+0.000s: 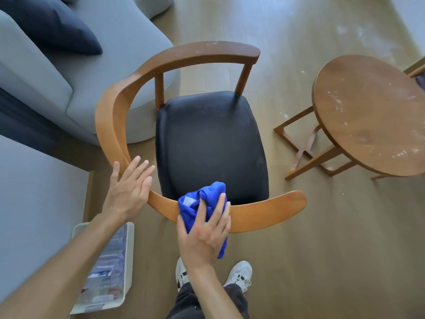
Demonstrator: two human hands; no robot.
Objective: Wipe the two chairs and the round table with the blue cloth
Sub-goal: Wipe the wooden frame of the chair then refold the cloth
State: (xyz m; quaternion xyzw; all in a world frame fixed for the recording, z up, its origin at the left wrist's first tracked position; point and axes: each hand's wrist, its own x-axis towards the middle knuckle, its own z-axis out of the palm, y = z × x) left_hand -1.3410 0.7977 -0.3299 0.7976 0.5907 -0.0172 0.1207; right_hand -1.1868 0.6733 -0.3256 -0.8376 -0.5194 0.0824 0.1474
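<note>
Right hand (204,236) presses blue cloth (197,203) on chair (264,215), fingers straight; left hand (128,189) flat, fingers spread

Grey sofa (96,72) at 10 o'clock, navy cushion (53,26) on it; white bin (128,261) at 7, on wood floor (322,249).

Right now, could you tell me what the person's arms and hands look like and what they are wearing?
Both forearms are bare to the edge of the frame, with no sleeves in view. The left hand and the right hand wear no gloves, and no rings, watch or bracelets show. Below them are dark trousers and white trainers with dark stripes.
</note>
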